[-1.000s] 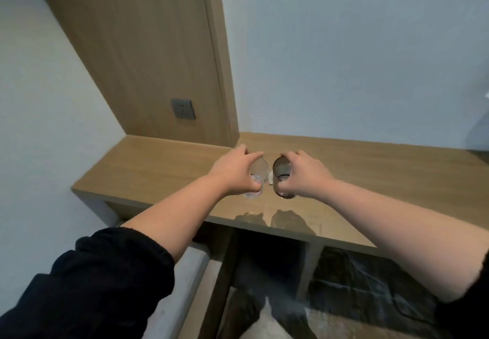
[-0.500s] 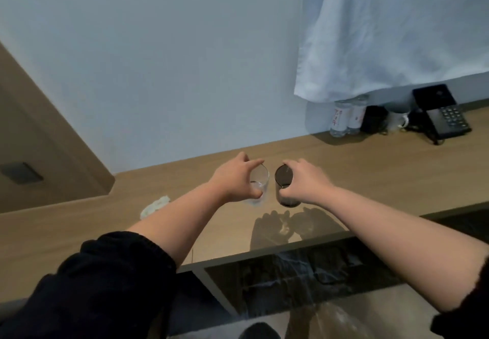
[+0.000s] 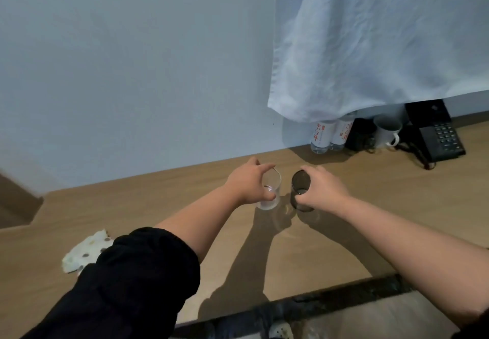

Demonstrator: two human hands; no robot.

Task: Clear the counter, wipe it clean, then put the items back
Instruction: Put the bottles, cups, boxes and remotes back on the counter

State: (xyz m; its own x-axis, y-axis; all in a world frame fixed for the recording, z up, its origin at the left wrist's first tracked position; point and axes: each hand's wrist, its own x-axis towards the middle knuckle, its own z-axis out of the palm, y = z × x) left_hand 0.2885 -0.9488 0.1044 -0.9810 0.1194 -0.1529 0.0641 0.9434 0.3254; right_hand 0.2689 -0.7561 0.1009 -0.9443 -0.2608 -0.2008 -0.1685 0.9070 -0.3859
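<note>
while both stand upright, side by side and not touching, over the middle of the light wooden counter (image 3: 158,206), the clear drinking glass (image 3: 274,182) is held by the left hand (image 3: 248,185), fingers and thumb curled round it, and the dark smoked glass tumbler (image 3: 299,182) by the right hand (image 3: 321,189), gripped likewise. whether either base touches the wood cannot be told. also listed: crumpled white spotted cloth (image 3: 82,255), near left; two clear water bottles (image 3: 329,133), white ceramic mug (image 3: 386,132) and black desk telephone (image 3: 439,140) along the wall.

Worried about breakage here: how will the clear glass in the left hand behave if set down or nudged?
The clear glass looks thin-walled, so probably rigid and fragile. It seems empty, so likely light. Being taller than wide and smooth, it might tip or slide on the wooden counter, and could clink against the dark glass beside it.
</note>
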